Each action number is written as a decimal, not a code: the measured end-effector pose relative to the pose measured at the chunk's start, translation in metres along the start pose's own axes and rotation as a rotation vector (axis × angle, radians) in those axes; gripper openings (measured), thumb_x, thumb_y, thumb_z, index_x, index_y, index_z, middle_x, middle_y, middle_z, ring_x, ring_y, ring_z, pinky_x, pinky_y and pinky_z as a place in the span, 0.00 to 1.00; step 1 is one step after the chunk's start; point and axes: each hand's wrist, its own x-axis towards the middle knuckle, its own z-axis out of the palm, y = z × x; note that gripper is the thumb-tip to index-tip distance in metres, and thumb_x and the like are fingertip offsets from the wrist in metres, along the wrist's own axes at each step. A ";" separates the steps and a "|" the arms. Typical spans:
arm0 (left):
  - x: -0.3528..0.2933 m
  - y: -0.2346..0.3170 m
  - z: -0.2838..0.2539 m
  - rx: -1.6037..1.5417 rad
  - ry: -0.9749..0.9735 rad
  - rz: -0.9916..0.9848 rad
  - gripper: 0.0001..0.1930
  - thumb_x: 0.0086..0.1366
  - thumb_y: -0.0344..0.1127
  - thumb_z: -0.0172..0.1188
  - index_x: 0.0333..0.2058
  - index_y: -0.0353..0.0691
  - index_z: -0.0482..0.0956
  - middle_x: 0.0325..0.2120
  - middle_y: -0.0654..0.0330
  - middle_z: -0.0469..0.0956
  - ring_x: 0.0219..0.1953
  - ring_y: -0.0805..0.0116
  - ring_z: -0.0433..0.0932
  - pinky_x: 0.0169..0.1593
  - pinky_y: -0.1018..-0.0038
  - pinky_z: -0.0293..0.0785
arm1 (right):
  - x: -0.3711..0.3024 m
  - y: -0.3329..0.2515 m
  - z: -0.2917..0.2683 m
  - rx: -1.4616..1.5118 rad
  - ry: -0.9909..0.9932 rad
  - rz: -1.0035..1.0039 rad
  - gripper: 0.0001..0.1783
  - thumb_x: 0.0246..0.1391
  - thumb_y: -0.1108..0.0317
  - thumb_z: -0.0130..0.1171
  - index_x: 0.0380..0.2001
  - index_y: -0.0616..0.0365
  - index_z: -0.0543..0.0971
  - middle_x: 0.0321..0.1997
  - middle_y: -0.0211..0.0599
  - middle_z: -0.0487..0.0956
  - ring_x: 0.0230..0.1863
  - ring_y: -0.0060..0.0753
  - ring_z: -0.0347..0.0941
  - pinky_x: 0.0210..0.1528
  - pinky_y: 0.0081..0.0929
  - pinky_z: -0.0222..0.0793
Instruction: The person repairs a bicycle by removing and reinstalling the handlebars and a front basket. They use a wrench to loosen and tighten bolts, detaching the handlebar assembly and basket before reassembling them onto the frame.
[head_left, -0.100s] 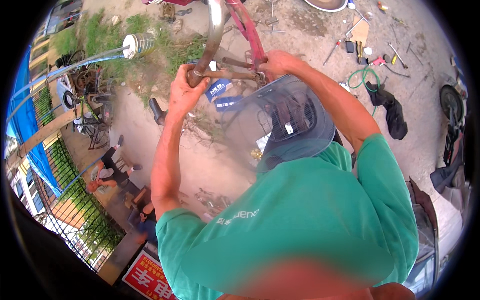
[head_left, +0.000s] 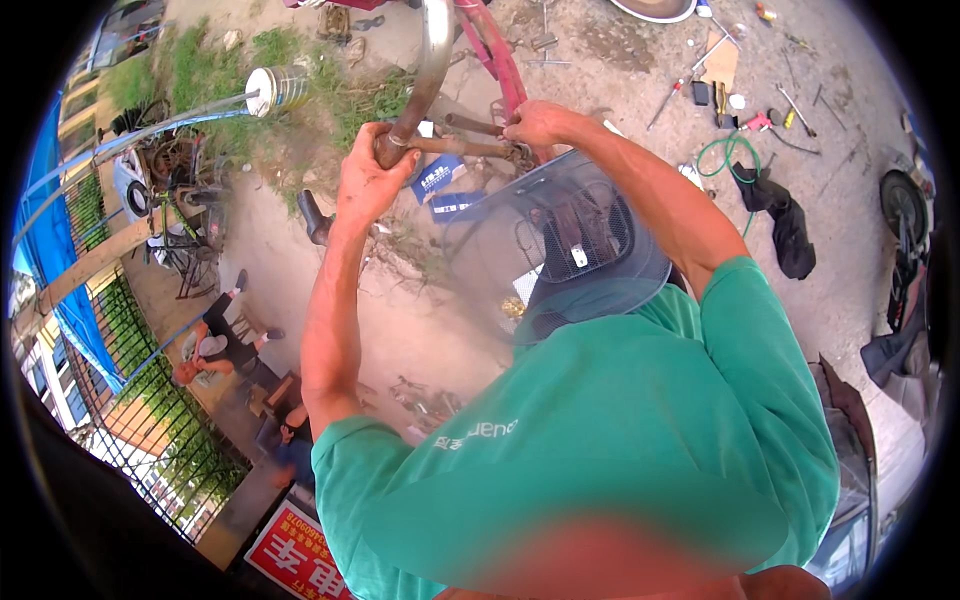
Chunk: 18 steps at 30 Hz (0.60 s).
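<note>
My left hand (head_left: 366,180) wraps round the rusty, rounded lower end of a curved metal tube (head_left: 431,70). A thin rusty crosspiece (head_left: 460,148) runs from that end to a dirty joint on a red frame tube (head_left: 497,55). My right hand (head_left: 545,128) is closed at the red tube, fingertips pinched beside the end of a short rusty rod (head_left: 474,125); what they hold is hidden. Below the joint, close in front of my body, sits a dark mesh basket (head_left: 575,235).
A blue box (head_left: 437,180) and a dark pipe piece (head_left: 314,218) lie on the ground. Right are hand tools, a green hose (head_left: 716,155) and a black cloth (head_left: 780,215). A white bucket (head_left: 272,92) stands left; a person (head_left: 225,345) sits farther back.
My right hand has shifted slightly left and up along the red tube, toward the end of the short rod. My left hand stays in place.
</note>
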 end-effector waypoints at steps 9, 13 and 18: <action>0.004 0.006 -0.010 0.109 -0.066 0.104 0.25 0.59 0.37 0.74 0.53 0.39 0.75 0.42 0.54 0.83 0.43 0.64 0.82 0.48 0.67 0.78 | 0.021 -0.001 0.017 0.033 -0.074 -0.017 0.28 0.54 0.49 0.63 0.43 0.66 0.85 0.41 0.56 0.85 0.44 0.52 0.83 0.49 0.42 0.75; 0.012 0.012 -0.010 0.156 -0.078 0.131 0.25 0.59 0.38 0.74 0.53 0.41 0.75 0.42 0.51 0.84 0.46 0.58 0.85 0.49 0.65 0.79 | 0.029 0.001 0.017 0.027 -0.051 0.009 0.28 0.53 0.49 0.64 0.44 0.66 0.85 0.42 0.56 0.85 0.45 0.52 0.82 0.50 0.42 0.74; 0.026 0.039 -0.002 0.280 -0.061 0.107 0.26 0.59 0.41 0.74 0.52 0.41 0.74 0.39 0.48 0.85 0.44 0.49 0.86 0.47 0.61 0.80 | 0.026 -0.006 0.013 0.027 -0.034 0.019 0.28 0.53 0.50 0.64 0.45 0.67 0.85 0.43 0.56 0.85 0.46 0.52 0.82 0.52 0.42 0.74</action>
